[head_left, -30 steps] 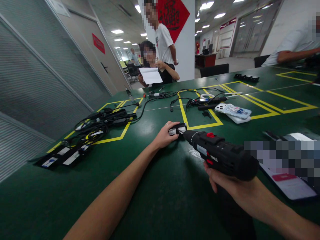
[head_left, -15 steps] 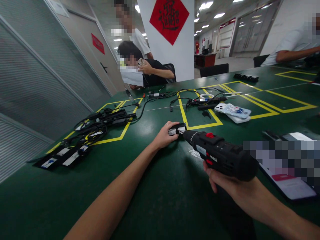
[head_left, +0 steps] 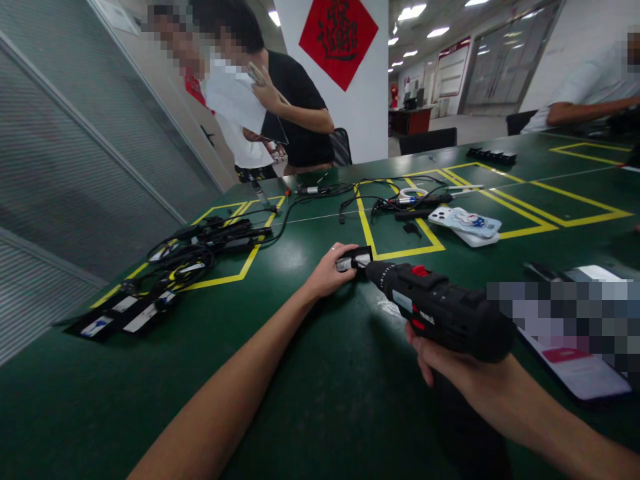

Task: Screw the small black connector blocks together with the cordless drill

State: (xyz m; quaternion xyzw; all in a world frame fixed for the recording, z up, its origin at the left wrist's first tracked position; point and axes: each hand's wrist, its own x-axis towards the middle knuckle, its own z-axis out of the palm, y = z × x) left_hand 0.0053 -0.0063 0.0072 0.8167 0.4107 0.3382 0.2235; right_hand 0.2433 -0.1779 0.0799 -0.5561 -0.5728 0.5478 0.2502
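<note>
My left hand [head_left: 333, 272] grips a small black-and-silver block-shaped part [head_left: 364, 255] against the green table, fingers over its top and thumb along its near side. In my right hand [head_left: 440, 357] is a black cordless drill [head_left: 435, 303] with red switches, its handle wrapped by my fingers. The drill points left, and its chuck end is right at the part beside my left thumb. A thin bit seems to reach the part's near face; whether it turns cannot be seen.
Bundled black cables [head_left: 200, 247] lie at left inside yellow tape lines. Ahead are a tape roll [head_left: 414, 193], a soldering-iron-like tool [head_left: 420, 201] and phone cases [head_left: 467, 223]. A tablet-like device [head_left: 575, 367] is at right. Two people stand across the table [head_left: 300, 320]; another sits far right.
Across the table, the person in black has risen from the seat to standing, and the one in white has shifted left. My hands, the drill and the part look unmoved.
</note>
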